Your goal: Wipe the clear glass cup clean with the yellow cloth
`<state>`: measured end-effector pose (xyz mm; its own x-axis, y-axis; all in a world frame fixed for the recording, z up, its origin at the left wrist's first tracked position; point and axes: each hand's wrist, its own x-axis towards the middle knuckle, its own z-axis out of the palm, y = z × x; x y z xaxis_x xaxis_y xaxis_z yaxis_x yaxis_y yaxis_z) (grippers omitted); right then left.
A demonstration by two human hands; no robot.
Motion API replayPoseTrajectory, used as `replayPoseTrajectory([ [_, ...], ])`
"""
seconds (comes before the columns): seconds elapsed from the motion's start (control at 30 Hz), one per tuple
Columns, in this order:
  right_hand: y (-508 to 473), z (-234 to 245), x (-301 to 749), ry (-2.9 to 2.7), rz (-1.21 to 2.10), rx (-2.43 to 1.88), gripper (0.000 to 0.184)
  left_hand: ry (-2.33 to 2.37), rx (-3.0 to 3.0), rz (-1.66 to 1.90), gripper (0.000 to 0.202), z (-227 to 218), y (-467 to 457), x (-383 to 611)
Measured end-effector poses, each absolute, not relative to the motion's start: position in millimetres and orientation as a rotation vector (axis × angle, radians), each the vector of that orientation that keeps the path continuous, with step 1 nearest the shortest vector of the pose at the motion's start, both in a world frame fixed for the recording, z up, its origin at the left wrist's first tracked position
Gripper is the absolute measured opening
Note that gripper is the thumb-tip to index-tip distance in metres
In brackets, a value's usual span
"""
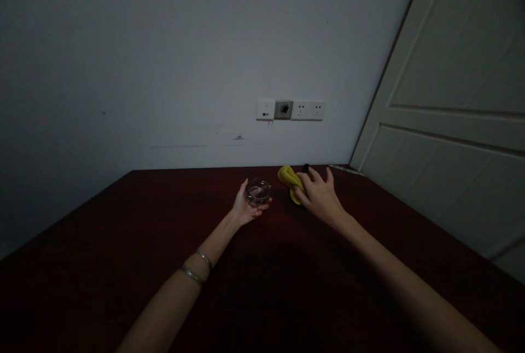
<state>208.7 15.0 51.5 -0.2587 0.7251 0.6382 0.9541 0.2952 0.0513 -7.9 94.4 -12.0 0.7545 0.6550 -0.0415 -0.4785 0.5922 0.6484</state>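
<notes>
A small round clear glass dish (258,192), like an ashtray, rests in my left hand (246,207), with the thumb at its left side and the fingers curled beneath and around its right. To its right, my right hand (321,194) pinches a folded yellow cloth (289,178) between thumb and fingers, its outer fingers spread. The cloth and the dish are apart. At the fingertips of my right hand shows a small black thing (305,168), too dark to make out.
Both hands are over a dark red tabletop (184,194) that meets a pale wall (184,58). A row of wall sockets (308,110) sits above its back edge. A white panelled door (443,118) stands along the right side. A thin flat strip (346,170) lies in the back right corner.
</notes>
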Motion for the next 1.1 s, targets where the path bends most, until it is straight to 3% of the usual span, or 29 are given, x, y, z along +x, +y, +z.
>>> replayPoseTrajectory([
  [0.27, 36, 56, 196, -2.543, -0.744, -0.853, 0.04, 0.376, 0.713, 0.47, 0.069, -18, 101, 4],
  [0.53, 26, 73, 198, -2.548, -0.903, -0.893, 0.036, 0.386, 0.652, 0.382, 0.068, -17, 102, 2],
  [0.67, 23, 77, 194, -2.702, -0.952, -0.719, 0.031, 0.364, 0.665, 0.322, 0.066, -20, 103, 4],
  [0.93, 35, 73, 202, -2.837, -0.659, -0.398, 0.039, 0.386, 0.688, 0.175, 0.07, -16, 102, 4],
  [1.1, 47, 74, 209, -2.958, -0.662, -0.264, 0.04, 0.395, 0.707, 0.103, 0.066, -17, 99, 7],
])
